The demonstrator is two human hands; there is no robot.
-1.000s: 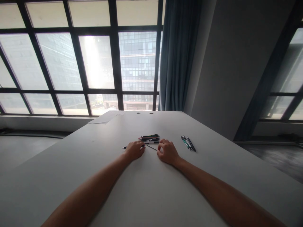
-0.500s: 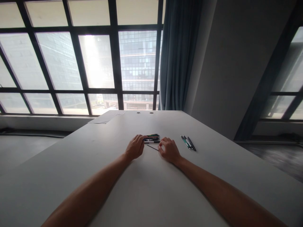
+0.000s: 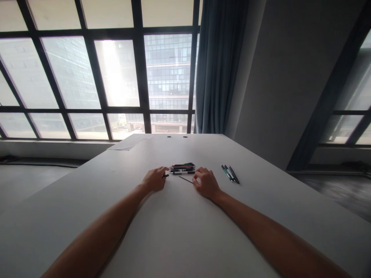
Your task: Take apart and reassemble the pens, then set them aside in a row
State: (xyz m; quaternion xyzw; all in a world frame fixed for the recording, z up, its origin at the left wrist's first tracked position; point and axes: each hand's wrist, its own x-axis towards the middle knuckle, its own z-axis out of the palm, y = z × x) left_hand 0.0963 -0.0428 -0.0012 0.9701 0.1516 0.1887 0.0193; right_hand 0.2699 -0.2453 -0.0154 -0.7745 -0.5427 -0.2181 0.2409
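Observation:
My right hand [image 3: 206, 183] is closed in a pinch at the near end of a thin dark rod [image 3: 186, 179], which looks like a pen refill and slants over the white table. To its left, my left hand [image 3: 154, 180] has its fingers closed on a short black piece [image 3: 165, 175], too small to name. Several pens [image 3: 182, 168] lie side by side in a pile just beyond both hands, mostly black with some green and white parts. The nearest one, a black and white pen [image 3: 182, 173], reaches close to my right fingers.
Farther right, a few more pens [image 3: 230, 173], one of them green, lie together at a slant. Sheets of paper [image 3: 124, 144] rest at the table's far left edge. Two dark round holes [image 3: 184, 137] sit near the far end of the white table [image 3: 179, 227].
My left hand has drawn back to the left from the pen pile, uncovering the pens' left ends. A short black piece now shows at its fingers. My right hand stays nearly still.

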